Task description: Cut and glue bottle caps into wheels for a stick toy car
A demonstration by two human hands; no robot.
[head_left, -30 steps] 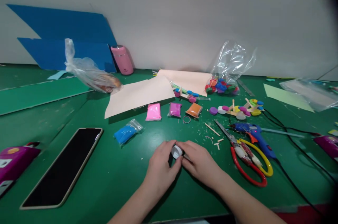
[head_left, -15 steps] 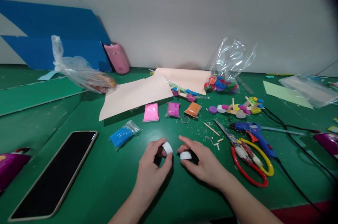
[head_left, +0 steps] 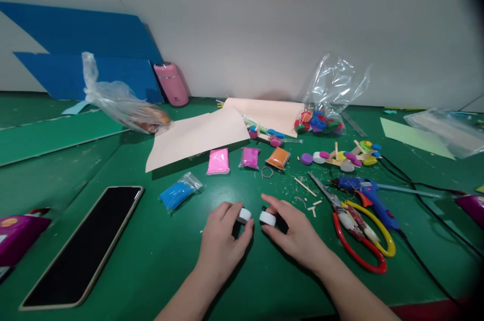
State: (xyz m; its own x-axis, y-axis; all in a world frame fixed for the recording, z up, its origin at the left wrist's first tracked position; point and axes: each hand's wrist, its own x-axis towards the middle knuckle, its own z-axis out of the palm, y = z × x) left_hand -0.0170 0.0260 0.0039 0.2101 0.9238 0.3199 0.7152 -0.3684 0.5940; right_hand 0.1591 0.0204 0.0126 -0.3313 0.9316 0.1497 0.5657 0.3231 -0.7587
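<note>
My left hand (head_left: pixel 224 238) is closed, with a small white bottle cap (head_left: pixel 245 215) between thumb and fingers. Just across a narrow gap, my right hand (head_left: pixel 297 230) pinches a second white bottle cap (head_left: pixel 267 218) by its sides. Both caps are low over the green table (head_left: pixel 260 280); whether they touch it I cannot tell. Ahead of the hands lie a blue clay packet (head_left: pixel 177 195), a pink packet (head_left: pixel 218 161), a purple packet (head_left: pixel 250 158) and an orange packet (head_left: pixel 278 157).
To the right are scissors (head_left: pixel 359 230), a blue glue gun (head_left: pixel 363 187) with its cord, and models of sticks and caps (head_left: pixel 348 155). Left lies a phone (head_left: pixel 83 245). Behind stand a pink bottle (head_left: pixel 172 84), a bag of coloured caps (head_left: pixel 319 122) and a cream paper sheet (head_left: pixel 200 137).
The cap in my left hand has turned from a steep tilt to a flatter pose. The right cap is slightly higher in view. The whole view has shifted a little.
</note>
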